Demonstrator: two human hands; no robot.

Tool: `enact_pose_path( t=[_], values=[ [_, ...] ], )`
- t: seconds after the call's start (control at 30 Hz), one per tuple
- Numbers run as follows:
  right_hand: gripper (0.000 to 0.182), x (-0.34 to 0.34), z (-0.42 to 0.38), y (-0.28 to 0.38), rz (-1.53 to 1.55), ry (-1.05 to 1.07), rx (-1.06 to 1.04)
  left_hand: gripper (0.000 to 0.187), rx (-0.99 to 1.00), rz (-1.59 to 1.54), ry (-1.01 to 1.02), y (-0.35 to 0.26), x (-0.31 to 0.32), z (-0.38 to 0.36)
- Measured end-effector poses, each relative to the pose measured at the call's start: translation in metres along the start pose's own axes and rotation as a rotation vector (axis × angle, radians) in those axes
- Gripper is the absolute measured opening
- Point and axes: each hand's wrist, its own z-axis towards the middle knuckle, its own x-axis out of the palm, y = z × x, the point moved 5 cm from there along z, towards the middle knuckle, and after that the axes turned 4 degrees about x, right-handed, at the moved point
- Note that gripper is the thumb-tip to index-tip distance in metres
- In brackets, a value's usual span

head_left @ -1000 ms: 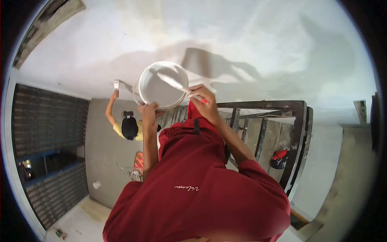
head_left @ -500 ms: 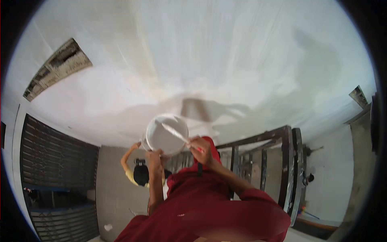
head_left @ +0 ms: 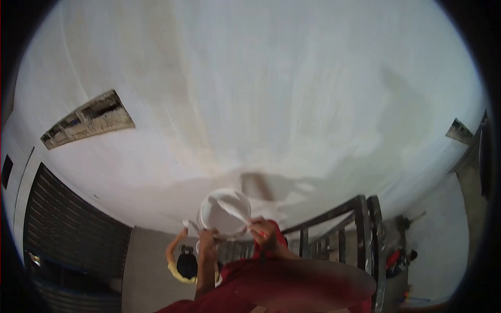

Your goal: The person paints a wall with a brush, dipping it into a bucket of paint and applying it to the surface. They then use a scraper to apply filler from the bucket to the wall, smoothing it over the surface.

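Observation:
A white bucket (head_left: 204, 209) is held up in front of the wall, with pale paint or a similar liquid inside. My left hand (head_left: 207, 239) is closed on its near left rim. My right hand (head_left: 265, 230) grips a white-smeared paintbrush (head_left: 233, 210) at the bucket's right edge. The brush slants up and left, its far end over the bucket's mouth. Both my hands are close together, low in the view, in front of my red clothing.
A pale wall (head_left: 250, 94) fills the upper view, with a block-filled opening (head_left: 94, 120) at left. A dark metal frame (head_left: 360, 224) stands close on my right. Below left is a person in yellow (head_left: 186, 266); another person (head_left: 399, 261) is lower right. Dark slatted shutter (head_left: 73, 224) at left.
The view has tilted up, so the wall, bucket and both hands appear lower. The brush remains over the bucket in my right hand. The person in yellow has a raised hand at the wall.

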Motion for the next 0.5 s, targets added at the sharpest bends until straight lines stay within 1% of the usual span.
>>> enact_pose_path(
  t=[0.03, 0.07, 0.17, 0.27, 0.3, 0.37, 0.4, 0.47, 0.5],
  values=[
    [0.011, -0.001, 0.001, -0.005, -0.023, 0.001, 0.036, 0.056, 0.015, 0.02, -0.014, 0.004, 0.003, 0.009],
    [0.009, 0.0, 0.0, -0.008, -0.043, 0.005, 0.081, 0.058, 0.004, -0.013, -0.024, -0.001, 0.008, 0.003],
    [0.007, -0.004, 0.003, 0.002, -0.04, -0.031, 0.043, 0.062, -0.007, -0.044, -0.042, -0.022, 0.019, -0.016],
    [0.008, -0.003, 0.0, -0.008, -0.06, -0.001, 0.089, 0.065, -0.001, -0.025, -0.078, -0.013, 0.017, -0.014],
    [0.01, -0.002, 0.001, -0.009, -0.058, 0.002, 0.05, 0.066, 0.012, -0.017, -0.094, -0.011, 0.017, -0.008],
    [0.012, -0.002, -0.003, -0.004, -0.055, 0.001, -0.013, 0.061, -0.007, -0.021, -0.159, -0.015, 0.017, -0.017],
    [0.011, -0.001, -0.005, -0.007, -0.055, -0.001, 0.0, 0.059, -0.019, -0.023, -0.188, -0.015, 0.019, -0.017],
    [0.01, 0.003, -0.007, -0.014, -0.051, -0.015, 0.029, 0.049, 0.091, 0.101, -0.094, -0.007, 0.014, 0.002],
    [0.011, 0.002, -0.005, -0.005, -0.044, -0.041, -0.006, 0.044, 0.154, 0.164, -0.047, -0.002, 0.007, 0.016]
  ],
)
